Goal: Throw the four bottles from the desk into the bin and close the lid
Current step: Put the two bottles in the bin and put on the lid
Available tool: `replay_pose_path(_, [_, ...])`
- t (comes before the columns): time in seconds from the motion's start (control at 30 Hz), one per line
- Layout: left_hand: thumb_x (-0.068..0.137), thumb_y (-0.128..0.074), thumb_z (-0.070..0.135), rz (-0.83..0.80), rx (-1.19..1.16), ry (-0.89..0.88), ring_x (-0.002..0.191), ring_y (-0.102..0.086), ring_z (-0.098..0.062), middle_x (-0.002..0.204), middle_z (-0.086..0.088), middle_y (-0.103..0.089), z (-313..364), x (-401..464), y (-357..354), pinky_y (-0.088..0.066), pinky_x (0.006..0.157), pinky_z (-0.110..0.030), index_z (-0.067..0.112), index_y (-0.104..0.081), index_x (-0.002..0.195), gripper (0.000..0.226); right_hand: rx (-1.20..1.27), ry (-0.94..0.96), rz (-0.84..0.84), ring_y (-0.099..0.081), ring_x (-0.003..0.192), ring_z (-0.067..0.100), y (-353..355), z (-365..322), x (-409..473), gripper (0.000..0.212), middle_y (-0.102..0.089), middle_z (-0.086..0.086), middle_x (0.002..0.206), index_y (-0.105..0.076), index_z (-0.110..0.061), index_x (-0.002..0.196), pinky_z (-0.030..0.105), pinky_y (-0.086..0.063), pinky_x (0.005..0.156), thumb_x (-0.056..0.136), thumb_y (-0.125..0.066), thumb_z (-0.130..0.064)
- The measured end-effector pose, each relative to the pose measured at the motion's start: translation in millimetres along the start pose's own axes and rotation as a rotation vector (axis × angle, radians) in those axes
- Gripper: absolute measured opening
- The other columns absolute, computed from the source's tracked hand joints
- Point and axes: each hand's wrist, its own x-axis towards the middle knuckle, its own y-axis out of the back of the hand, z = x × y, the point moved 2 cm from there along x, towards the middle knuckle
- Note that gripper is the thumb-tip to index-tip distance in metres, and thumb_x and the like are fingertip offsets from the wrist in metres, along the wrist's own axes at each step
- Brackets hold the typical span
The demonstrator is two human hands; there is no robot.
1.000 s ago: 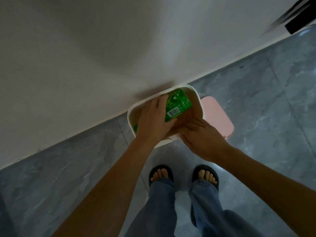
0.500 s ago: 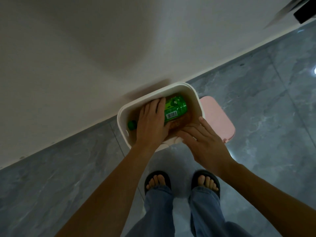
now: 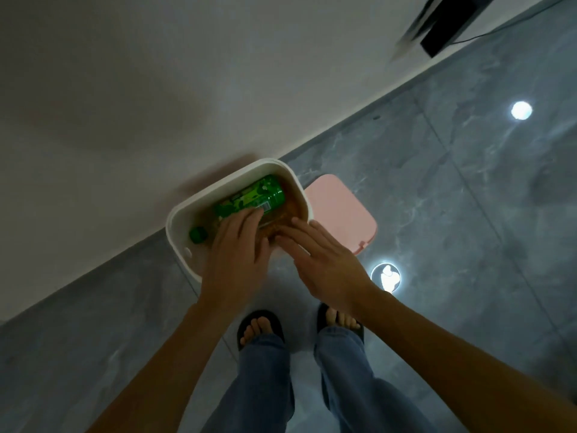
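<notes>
A white bin (image 3: 175, 235) stands on the floor against the wall, its pink lid (image 3: 337, 210) swung open to the right. Inside lies a green bottle (image 3: 253, 195) on its side, its green cap (image 3: 198, 235) pointing left. Under it shows an amber bottle (image 3: 281, 218), partly hidden. My left hand (image 3: 237, 257) hovers flat over the bin's near side, fingers spread, fingertips at the green bottle's label. My right hand (image 3: 324, 260) is beside it, fingers straight, tips over the near rim above the amber bottle. Neither hand grips anything.
The bin sits where a pale wall (image 3: 156, 89) meets the grey tiled floor (image 3: 452, 198). My feet in black sandals (image 3: 259, 326) stand just before the bin. A dark blurred object (image 3: 449, 23) is at the top right. Bright light spots reflect off the tiles.
The green bottle has dropped from my left hand and lies lower in the bin. My left hand opened flat; my right hand drew back from inside the bin to its rim.
</notes>
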Motion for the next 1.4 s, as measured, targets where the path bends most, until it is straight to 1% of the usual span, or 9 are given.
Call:
replay_pose_path(0.1, [0.099,-0.055,0.023,0.069,-0.068,-0.122,0.122,-0.05,-0.015,0.13,0.001,-0.055,29,-16,6,-0.039,0.11,-0.024,0.019,-0.056,0.131,0.032,0.065,-0.116,0.037,-0.026,0.151,0.022,3,10,-31,0.06,-0.035,0.005,0.161,-0.039,-0.018,0.152,0.039,-0.022,0.124,0.092,-0.047,-0.013])
replay_pose_path(0.2, [0.099,-0.051,0.023,-0.013,-0.128,-0.276,0.117,-0.052,-0.013,0.126,0.0,-0.056,61,-29,-12,-0.046,0.097,-0.022,0.017,-0.058,0.13,0.032,0.107,-0.363,0.084,-0.043,0.141,0.022,-5,33,-64,0.053,-0.046,0.006,0.151,-0.044,-0.017,0.146,0.04,-0.039,0.116,0.094,-0.05,-0.022])
replay_pose_path(0.3, [0.1,-0.047,0.03,-0.198,-0.073,-0.284,0.129,-0.048,-0.013,0.141,-0.001,-0.052,75,-31,-64,-0.049,0.102,-0.03,0.019,-0.049,0.142,0.043,0.077,-0.563,0.038,-0.054,0.132,0.025,-30,67,-81,0.05,-0.054,0.007,0.144,-0.053,-0.013,0.138,0.042,-0.051,0.104,0.09,-0.065,-0.015])
replay_pose_path(0.43, [0.098,-0.053,0.032,-0.317,0.053,-0.2,0.151,-0.026,-0.023,0.163,-0.008,-0.029,61,-3,-145,-0.036,0.118,-0.037,0.016,-0.03,0.155,0.064,0.037,-0.668,0.001,-0.058,0.125,0.026,-71,106,-75,0.052,-0.058,0.007,0.138,-0.058,-0.014,0.131,0.039,-0.054,0.096,0.084,-0.075,-0.029])
replay_pose_path(0.6, [0.094,-0.065,0.029,-0.297,0.311,-0.2,0.143,-0.035,-0.031,0.156,-0.012,-0.039,40,49,-211,-0.039,0.113,-0.045,0.016,-0.042,0.149,0.061,-0.04,-0.623,-0.008,-0.06,0.11,0.026,-120,138,-56,0.041,-0.064,0.003,0.115,-0.066,-0.018,0.113,0.037,-0.051,0.091,0.079,-0.075,-0.038])
replay_pose_path(0.7, [0.094,-0.064,0.025,-0.305,0.424,-0.364,0.128,-0.045,-0.03,0.138,-0.012,-0.052,34,61,-231,-0.04,0.109,-0.042,0.017,-0.053,0.131,0.04,-0.115,-0.596,-0.008,-0.061,0.102,0.028,-139,147,-53,0.025,-0.067,0.003,0.102,-0.07,-0.017,0.099,0.039,-0.051,0.084,0.082,-0.072,-0.035])
replay_pose_path(0.97, [0.09,-0.064,0.021,-0.358,0.365,-0.484,0.102,-0.051,-0.024,0.109,-0.006,-0.059,36,59,-235,-0.044,0.089,-0.034,0.018,-0.058,0.105,0.016,-0.159,-0.451,0.075,-0.062,0.076,0.027,-124,151,-72,0.015,-0.067,0.001,0.076,-0.069,-0.019,0.081,0.038,-0.05,0.083,0.089,-0.064,-0.031])
replay_pose_path(1.2, [0.076,-0.074,0.013,-0.293,0.172,-0.474,0.092,-0.059,-0.021,0.1,-0.003,-0.065,83,33,-155,-0.05,0.076,-0.028,0.017,-0.062,0.1,0.027,-0.088,-0.294,0.305,-0.061,0.083,0.023,-36,121,-100,0.014,-0.068,-0.001,0.089,-0.072,-0.018,0.092,0.034,-0.049,0.081,0.094,-0.065,-0.031])
replay_pose_path(1.4, [0.081,-0.055,0.002,-0.217,0.029,-0.412,0.095,-0.055,-0.019,0.105,-0.003,-0.057,131,-4,-44,-0.049,0.077,-0.025,0.015,-0.056,0.107,0.029,-0.101,-0.245,0.402,-0.061,0.094,0.022,90,66,-108,0.019,-0.067,0.0,0.097,-0.074,-0.019,0.099,0.031,-0.042,0.094,0.094,-0.067,-0.037])
